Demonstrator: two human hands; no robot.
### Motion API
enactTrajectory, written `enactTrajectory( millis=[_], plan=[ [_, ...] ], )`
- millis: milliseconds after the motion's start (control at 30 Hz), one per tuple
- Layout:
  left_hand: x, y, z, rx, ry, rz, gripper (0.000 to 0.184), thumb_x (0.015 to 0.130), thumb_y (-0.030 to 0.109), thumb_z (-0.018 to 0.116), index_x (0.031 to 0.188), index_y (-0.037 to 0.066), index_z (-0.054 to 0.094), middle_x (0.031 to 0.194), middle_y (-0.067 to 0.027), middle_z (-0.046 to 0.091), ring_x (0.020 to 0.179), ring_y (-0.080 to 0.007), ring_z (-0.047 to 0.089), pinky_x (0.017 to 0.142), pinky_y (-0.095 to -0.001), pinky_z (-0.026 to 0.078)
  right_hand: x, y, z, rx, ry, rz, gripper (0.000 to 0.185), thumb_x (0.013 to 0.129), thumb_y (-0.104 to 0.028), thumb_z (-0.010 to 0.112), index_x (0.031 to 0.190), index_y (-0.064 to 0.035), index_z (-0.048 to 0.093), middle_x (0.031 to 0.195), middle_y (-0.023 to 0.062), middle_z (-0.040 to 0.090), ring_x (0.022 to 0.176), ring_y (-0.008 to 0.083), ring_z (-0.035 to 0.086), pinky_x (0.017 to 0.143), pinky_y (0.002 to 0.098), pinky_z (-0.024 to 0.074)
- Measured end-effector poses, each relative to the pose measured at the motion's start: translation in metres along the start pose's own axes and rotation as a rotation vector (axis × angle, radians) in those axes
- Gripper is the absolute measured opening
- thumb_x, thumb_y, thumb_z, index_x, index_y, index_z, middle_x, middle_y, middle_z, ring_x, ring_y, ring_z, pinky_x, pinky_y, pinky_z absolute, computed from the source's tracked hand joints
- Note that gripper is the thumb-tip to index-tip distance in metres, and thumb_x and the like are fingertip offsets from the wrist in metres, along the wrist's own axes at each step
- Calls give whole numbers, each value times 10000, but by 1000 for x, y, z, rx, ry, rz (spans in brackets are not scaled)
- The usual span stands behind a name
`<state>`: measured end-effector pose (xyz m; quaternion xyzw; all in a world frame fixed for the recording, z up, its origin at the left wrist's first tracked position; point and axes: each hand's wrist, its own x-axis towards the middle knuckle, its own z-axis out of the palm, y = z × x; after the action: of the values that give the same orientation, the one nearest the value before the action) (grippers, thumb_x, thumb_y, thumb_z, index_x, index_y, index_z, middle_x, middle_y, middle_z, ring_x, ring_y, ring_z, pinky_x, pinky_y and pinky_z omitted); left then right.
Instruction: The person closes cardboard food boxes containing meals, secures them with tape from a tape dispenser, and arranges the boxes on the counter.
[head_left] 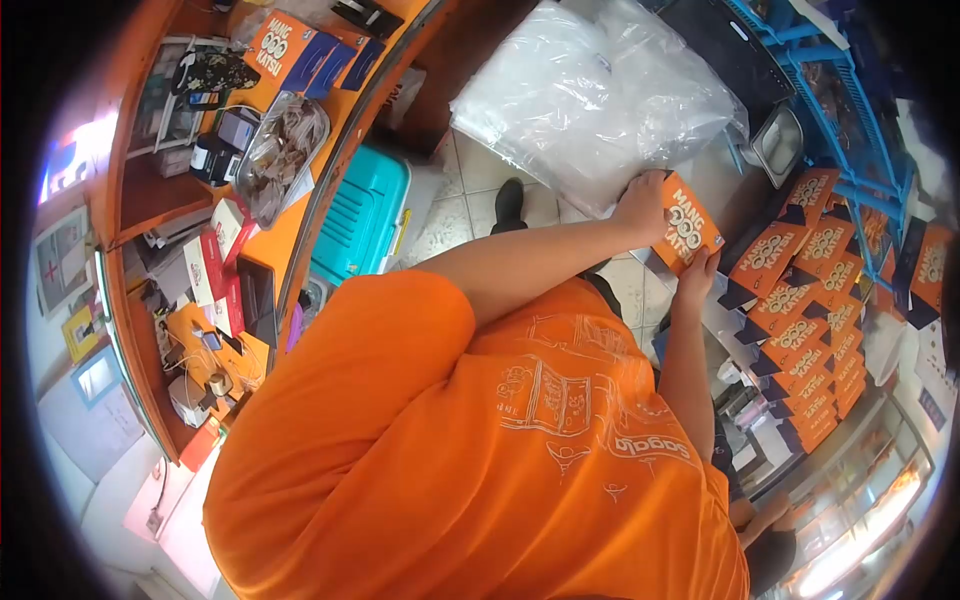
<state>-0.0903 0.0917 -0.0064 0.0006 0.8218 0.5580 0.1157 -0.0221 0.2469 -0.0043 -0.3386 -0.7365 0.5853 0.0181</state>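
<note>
An orange Mang Katsu box [687, 225] with white lettering is held in front of my torso, tilted. My left hand [642, 205] grips its left side, fingers curled over the upper edge. At the lower right corner, my right hand [698, 270] pinches the box, the thumb lying on the printed face. Just beyond the box is a big bundle of clear plastic bags [590, 100], close to my left hand. Several matching orange and navy boxes [800, 330] are stacked in overlapping rows to the right of my right hand.
An orange counter [345, 110] on the left carries a plastic-covered tray [285, 150] and more boxes [285, 50]. Below it stands a teal-lidded bin [362, 215]. A blue rack [840, 110] and a metal pan [775, 145] are at upper right. Another person's arm [768, 520] shows at lower right.
</note>
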Motion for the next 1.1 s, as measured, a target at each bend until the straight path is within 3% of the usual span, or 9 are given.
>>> enactTrajectory(
  millis=[233, 367, 433, 533, 700, 800, 867, 1000, 1100],
  plan=[
    [7, 26, -38, 322, -64, -130, 536, 748, 261, 782, 1138, -17, 540, 1082, -225, 643, 1031, -399, 629, 915, -466, 499, 28, -44, -30, -839, -205, -182, 527, 997, -427, 480, 1243, 33, 559, 1095, 284, 659, 1043, 415, 639, 901, 424, 485],
    [3, 32, -52, 342, -152, -143, 625, 769, 338, 782, 1215, -18, 528, 1153, -218, 644, 1080, -407, 619, 935, -478, 492, 36, -73, -34, -916, -336, -155, 581, 973, -491, 477, 1177, 42, 590, 1133, 337, 626, 1111, 469, 594, 952, 467, 463],
    [3, 31, -50, 319, -200, -136, 652, 774, 342, 782, 1247, -12, 506, 1182, -214, 638, 1100, -417, 612, 937, -496, 489, 40, -71, -36, -914, -581, -32, 735, 960, -578, 464, 1379, 25, 494, 1257, 329, 587, 1168, 444, 589, 972, 448, 458],
    [-9, 34, -51, 132, -220, -219, 690, 865, 326, 692, 1378, -59, 438, 1240, -253, 613, 1147, -415, 590, 977, -453, 473, 12, -56, -26, -508, -353, -35, 653, 977, -499, 447, 1363, 29, 458, 1269, 335, 571, 1197, 466, 556, 1010, 492, 439],
    [-32, -26, -33, 442, 42, 380, 636, 910, 301, 610, 1441, 18, 406, 1455, -262, 439, 1352, -445, 400, 1102, -533, 327, -11, 7, 4, -443, -9, -224, 706, 957, -376, 543, 1453, 75, 323, 1419, 337, 438, 1301, 477, 457, 1096, 511, 364],
    [-28, -19, -40, 639, 42, 694, 716, 872, 326, 675, 1492, 114, 387, 1531, -229, 338, 1424, -446, 285, 1139, -576, 258, -8, 17, -7, -694, 97, -677, 742, 931, -379, 594, 1494, 12, 310, 1523, 295, 314, 1420, 422, 315, 1143, 540, 299],
    [-25, -1, -65, 727, -196, 786, 707, 864, 331, 691, 1483, 139, 408, 1538, -214, 333, 1435, -446, 262, 1144, -590, 252, -13, -7, -22, -882, -315, -835, 802, 913, -455, 622, 1547, -115, 267, 1615, 220, 161, 1499, 384, 155, 1184, 568, 181],
    [-8, 7, -82, 862, -644, 969, 664, 853, 351, 714, 1447, 179, 470, 1543, -185, 333, 1443, -450, 235, 1162, -600, 241, -10, -7, -37, -948, -469, -973, 836, 872, -569, 623, 1533, -161, 316, 1601, 199, 209, 1498, 407, 126, 1183, 578, 220],
    [-7, -6, -76, 895, -600, 1071, 630, 860, 357, 704, 1429, 187, 494, 1554, -165, 320, 1447, -440, 227, 1157, -605, 252, 0, 7, -29, -988, -416, -1099, 802, 889, -554, 611, 1530, -170, 322, 1609, 199, 187, 1497, 418, 122, 1183, 554, 248]
  ],
)
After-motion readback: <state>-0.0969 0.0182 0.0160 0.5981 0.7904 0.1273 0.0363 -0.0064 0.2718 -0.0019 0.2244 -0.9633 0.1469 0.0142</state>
